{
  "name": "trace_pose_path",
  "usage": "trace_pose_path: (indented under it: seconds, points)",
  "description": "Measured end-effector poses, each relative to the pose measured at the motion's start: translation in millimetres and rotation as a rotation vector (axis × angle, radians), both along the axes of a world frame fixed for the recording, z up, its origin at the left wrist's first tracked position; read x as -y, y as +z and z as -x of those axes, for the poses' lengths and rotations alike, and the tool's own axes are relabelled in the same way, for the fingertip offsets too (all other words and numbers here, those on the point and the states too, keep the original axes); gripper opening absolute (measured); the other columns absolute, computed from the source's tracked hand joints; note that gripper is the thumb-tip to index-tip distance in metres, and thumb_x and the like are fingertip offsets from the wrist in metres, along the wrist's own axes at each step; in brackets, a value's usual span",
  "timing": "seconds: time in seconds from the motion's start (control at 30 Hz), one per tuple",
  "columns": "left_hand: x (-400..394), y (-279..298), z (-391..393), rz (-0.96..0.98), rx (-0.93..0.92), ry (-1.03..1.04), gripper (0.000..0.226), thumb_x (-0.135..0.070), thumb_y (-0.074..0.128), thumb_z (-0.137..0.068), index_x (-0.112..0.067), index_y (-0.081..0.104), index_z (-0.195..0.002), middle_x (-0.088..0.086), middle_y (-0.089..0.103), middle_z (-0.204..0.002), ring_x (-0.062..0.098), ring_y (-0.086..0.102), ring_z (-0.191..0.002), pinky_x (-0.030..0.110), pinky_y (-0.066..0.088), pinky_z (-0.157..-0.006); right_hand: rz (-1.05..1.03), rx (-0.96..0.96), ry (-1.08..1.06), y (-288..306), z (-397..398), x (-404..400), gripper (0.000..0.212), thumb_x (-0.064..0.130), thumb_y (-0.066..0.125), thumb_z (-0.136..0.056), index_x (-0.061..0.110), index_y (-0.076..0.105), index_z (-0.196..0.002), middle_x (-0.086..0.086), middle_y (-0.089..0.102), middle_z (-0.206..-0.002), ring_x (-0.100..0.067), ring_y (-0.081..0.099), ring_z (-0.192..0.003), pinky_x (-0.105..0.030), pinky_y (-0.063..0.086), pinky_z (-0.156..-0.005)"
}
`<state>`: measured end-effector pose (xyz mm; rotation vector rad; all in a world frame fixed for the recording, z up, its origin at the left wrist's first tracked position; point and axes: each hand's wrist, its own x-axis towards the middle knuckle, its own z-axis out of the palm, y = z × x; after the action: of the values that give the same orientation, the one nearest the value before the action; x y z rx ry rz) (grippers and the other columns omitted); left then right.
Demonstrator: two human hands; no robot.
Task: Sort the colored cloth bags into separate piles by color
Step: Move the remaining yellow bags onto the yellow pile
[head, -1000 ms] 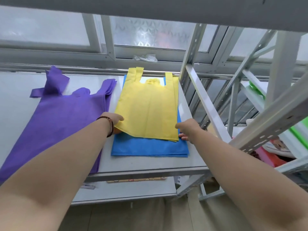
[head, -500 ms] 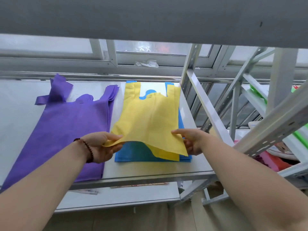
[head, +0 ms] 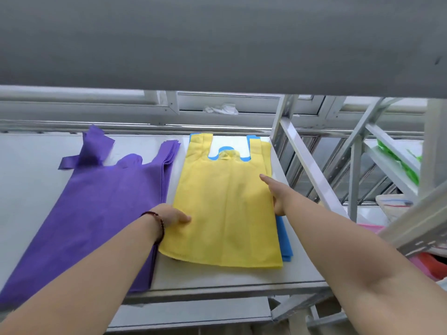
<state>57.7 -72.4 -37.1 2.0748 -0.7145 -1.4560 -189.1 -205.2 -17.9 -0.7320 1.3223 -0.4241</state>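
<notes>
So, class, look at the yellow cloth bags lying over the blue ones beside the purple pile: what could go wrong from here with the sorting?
1. The yellow cloth bags lie right on the blue cloth bags, so a blue one might get dragged along if the yellow ones are slid.
2. The left hand rests at the edge next to the purple cloth bags; a sideways push could overlap the two piles.
3. The right hand lies flat on top, without a grip, so the layers may fan apart.
</notes>
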Motion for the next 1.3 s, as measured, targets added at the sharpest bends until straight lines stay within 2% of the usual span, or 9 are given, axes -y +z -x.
trace_pose_path:
  seconds: [0.1,0.2,0.33,0.47,0.6,0.7,0.87,1.1,1.3]
  points:
    - [-5.4,5.1,-1.3,-0.036,-0.104,0.045,0.046,-0.017,0.075,-0.075,0.001,0.06,-0.115,0.017,0.067,-0.112,0.032,0.065,-0.101,0.047,0.051,-0.093,0.064,-0.089,0.004,-0.3,-2.6,6.8,0.049,0.031,0.059,-0.091,0.003,0.049,-0.13,-0.015,0.062,-0.119,-0.032,0.061,-0.106,-0.042,0.049,-0.081]
    - [-16.0,4.0,-5.0,-0.044,-0.262,0.071,0.034,-0.019,0.067,-0.084,0.0,0.062,-0.111,0.017,0.072,-0.097,0.03,0.071,-0.08,0.042,0.058,-0.068,0.06,-0.082,0.086,-0.2,4.3,5.9,0.026,0.016,0.05,-0.094,0.005,0.055,-0.118,-0.012,0.068,-0.091,-0.027,0.064,-0.079,-0.038,0.051,-0.068]
    - [-20.5,3.3,-6.8,-0.036,-0.372,0.089,0.032,-0.027,0.066,-0.083,-0.005,0.064,-0.106,0.013,0.074,-0.081,0.025,0.072,-0.062,0.035,0.06,-0.06,0.03,-0.061,0.144,2.4,10.5,-0.4,0.011,0.017,0.052,-0.091,0.011,0.059,-0.097,-0.006,0.073,-0.064,-0.019,0.07,-0.055,-0.029,0.058,-0.054]
    - [-19.7,6.1,4.7,-0.038,-0.323,0.018,0.018,-0.009,0.062,-0.085,-0.003,0.064,-0.102,0.013,0.074,-0.078,0.027,0.07,-0.072,0.041,0.056,-0.075,0.124,-0.121,0.118,6.4,4.1,-4.4,0.038,0.036,0.066,-0.085,0.006,0.058,-0.107,-0.011,0.068,-0.09,-0.026,0.067,-0.078,-0.038,0.056,-0.071]
    - [-33.2,17.5,2.6,-0.003,-0.317,-0.026,0.024,-0.004,0.061,-0.086,-0.002,0.063,-0.11,0.015,0.071,-0.094,0.03,0.065,-0.091,0.047,0.049,-0.092,0.242,-0.119,0.127,17.7,2.5,-5.3,0.032,0.011,0.06,-0.091,0.0,0.054,-0.12,-0.014,0.064,-0.103,-0.027,0.062,-0.079,-0.044,0.051,-0.08]
    - [-51.6,26.1,-6.0,0.072,-0.375,-0.043,0.032,-0.005,0.069,-0.078,-0.005,0.063,-0.109,0.013,0.074,-0.093,0.028,0.07,-0.084,0.041,0.055,-0.08,0.269,0.043,0.128,26.7,10.1,-10.3,0.032,0.006,0.056,-0.091,0.0,0.055,-0.123,-0.013,0.067,-0.1,-0.025,0.067,-0.076,-0.037,0.059,-0.071]
    - [-89.5,34.4,-6.3,0.253,-0.442,-0.102,0.095,-0.027,0.096,-0.022,-0.005,0.064,-0.109,0.013,0.074,-0.101,0.025,0.073,-0.083,0.034,0.06,-0.067,0.331,0.213,0.197,46.6,22.7,-36.1,0.022,-0.001,0.052,-0.09,0.017,0.062,-0.098,-0.002,0.073,-0.081,-0.017,0.071,-0.068,-0.029,0.06,-0.059]
    - [-162.9,42.9,23.6,0.356,-0.504,-0.061,0.095,-0.023,0.097,-0.023,0.001,0.064,-0.109,0.017,0.073,-0.102,0.029,0.073,-0.082,0.038,0.059,-0.066,0.43,0.196,0.358,93.2,55.9,-99.9,0.037,-0.001,0.057,-0.088,0.02,0.052,-0.119,-0.007,0.061,-0.112,-0.028,0.061,-0.099,-0.045,0.055,-0.082]
    - [-215.0,57.9,82.0,0.318,-0.642,-0.185,0.07,-0.011,0.096,-0.027,-0.005,0.076,-0.094,0.019,0.072,-0.102,0.031,0.073,-0.083,0.042,0.059,-0.066,0.607,0.133,0.408,137.1,125.0,-171.2,0.039,0.0,0.058,-0.088,0.019,0.049,-0.121,-0.006,0.065,-0.107,-0.025,0.066,-0.091,-0.048,0.057,-0.083]
